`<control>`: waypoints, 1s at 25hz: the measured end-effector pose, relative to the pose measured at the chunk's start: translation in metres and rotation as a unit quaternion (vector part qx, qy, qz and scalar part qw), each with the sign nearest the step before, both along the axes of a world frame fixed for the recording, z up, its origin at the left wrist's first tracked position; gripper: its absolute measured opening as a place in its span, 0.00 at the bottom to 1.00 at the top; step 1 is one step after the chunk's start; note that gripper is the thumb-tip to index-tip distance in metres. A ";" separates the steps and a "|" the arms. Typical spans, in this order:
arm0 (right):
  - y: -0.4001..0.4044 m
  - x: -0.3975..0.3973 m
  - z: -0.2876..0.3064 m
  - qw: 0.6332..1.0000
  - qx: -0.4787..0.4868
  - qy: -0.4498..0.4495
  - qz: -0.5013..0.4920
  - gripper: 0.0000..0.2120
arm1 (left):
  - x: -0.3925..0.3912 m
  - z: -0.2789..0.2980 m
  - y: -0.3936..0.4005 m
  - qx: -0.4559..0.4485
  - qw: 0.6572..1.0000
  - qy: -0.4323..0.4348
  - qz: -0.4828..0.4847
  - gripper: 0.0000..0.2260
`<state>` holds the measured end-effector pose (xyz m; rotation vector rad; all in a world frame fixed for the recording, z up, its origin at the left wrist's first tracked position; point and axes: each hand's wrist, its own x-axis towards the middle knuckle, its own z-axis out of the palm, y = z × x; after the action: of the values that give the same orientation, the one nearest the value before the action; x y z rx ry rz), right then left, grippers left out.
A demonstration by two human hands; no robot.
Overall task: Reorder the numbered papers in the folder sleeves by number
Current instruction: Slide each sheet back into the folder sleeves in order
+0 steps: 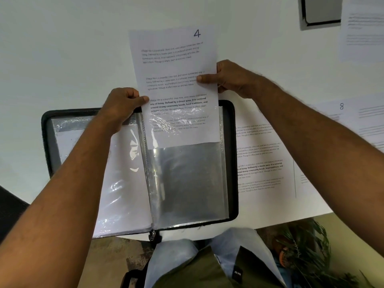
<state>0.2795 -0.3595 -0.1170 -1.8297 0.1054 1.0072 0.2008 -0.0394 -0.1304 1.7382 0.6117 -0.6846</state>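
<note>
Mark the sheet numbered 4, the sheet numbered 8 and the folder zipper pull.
sheet numbered 4 (175,65): head view, upper printed area.
sheet numbered 8 (332,110): head view, blank area left of the numeral.
folder zipper pull (153,234): head view, metal tab at spine bottom.

White paper (176,84) w/ black text; black-edged folder (233,163), clear sleeves (187,179); white table (62,48).

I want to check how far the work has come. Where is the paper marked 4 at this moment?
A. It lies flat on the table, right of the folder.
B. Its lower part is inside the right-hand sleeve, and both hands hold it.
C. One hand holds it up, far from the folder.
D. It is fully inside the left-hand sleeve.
B: the paper marked 4 has its lower edge under the clear sleeve, while the left hand and right hand pinch its sides.
</note>
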 end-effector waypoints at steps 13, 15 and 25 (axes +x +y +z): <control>0.008 -0.003 0.004 1.000 -0.014 -0.004 0.017 0.14 | -0.001 0.001 -0.001 0.002 1.000 0.000 -0.001 0.13; 0.009 -0.002 0.003 1.000 -0.018 -0.009 0.007 0.16 | 0.000 0.003 -0.001 0.003 1.000 0.001 -0.010 0.15; 0.010 -0.003 0.008 0.992 -0.045 -0.003 0.119 0.18 | -0.001 0.004 -0.002 0.015 1.000 -0.008 0.006 0.11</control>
<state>0.2763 -0.3496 -0.1092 -1.9606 -0.0735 1.1775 0.1997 -0.0418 -0.1266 1.7648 0.6251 -0.6553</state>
